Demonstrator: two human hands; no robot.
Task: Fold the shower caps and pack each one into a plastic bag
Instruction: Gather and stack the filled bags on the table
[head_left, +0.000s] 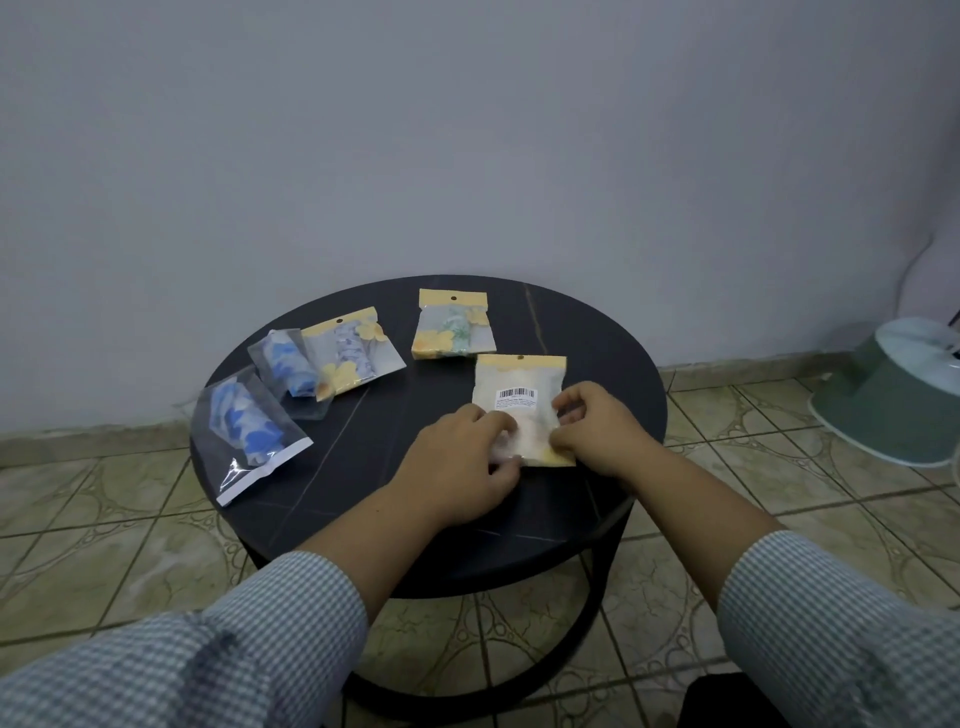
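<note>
Round dark bench (597, 332) on tiled floor (104, 519), green tub (893, 395) off to the right. 4 packed bags at bench's left & rear: two clear w/ blue caps (249, 421), two yellow-topped (454, 325). 5th bag (519, 400), barcode up, lies near front-right edge; left hand (462, 457) & right hand (592, 426) both pinch its lower end, a pale cap inside.

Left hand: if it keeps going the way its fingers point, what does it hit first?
The left hand points up and right, already touching the barcode bag that both hands grip. Past it, probably the right hand's fingers; depth is unclear.
</note>
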